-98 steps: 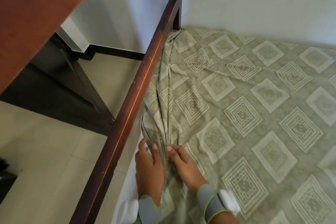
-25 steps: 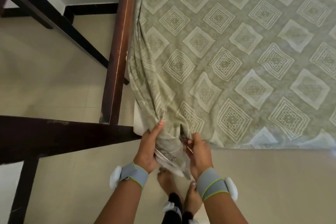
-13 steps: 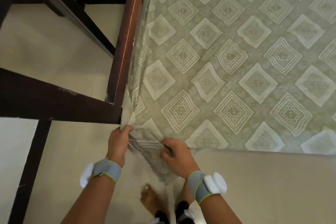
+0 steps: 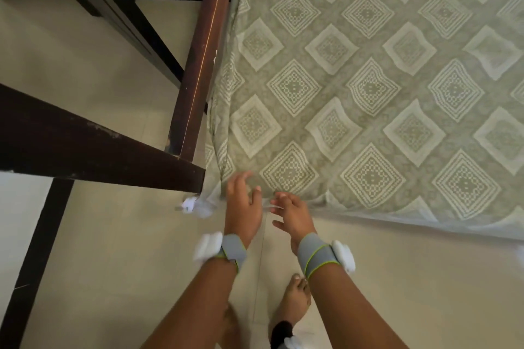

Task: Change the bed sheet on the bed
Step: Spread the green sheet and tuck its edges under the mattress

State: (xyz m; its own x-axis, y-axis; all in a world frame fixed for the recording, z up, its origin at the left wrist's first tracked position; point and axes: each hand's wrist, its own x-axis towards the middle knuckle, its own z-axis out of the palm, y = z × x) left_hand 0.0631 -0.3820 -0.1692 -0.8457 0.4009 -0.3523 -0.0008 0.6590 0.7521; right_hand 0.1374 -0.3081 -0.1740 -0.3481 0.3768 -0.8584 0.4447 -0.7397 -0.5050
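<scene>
A green bed sheet (image 4: 368,88) with pale diamond patterns lies spread flat over the mattress and reaches its near edge. Both hands hover at the near left corner of the bed. My left hand (image 4: 243,207) has its fingers spread and loose just at the corner's edge, holding nothing. My right hand (image 4: 292,211) is beside it, fingers relaxed and apart, also empty. Motion blur softens both hands. A bit of white fabric (image 4: 198,205) sticks out below the corner.
A dark wooden bed rail (image 4: 201,59) runs along the mattress's left side and meets a dark crossbar (image 4: 99,147) at the corner. Beige tiled floor (image 4: 113,263) lies below. My bare feet (image 4: 295,300) stand close to the bed.
Both hands have let go of the bunched sheet corner they were holding. The corner is now down at the mattress edge and the sheet looks flatter.
</scene>
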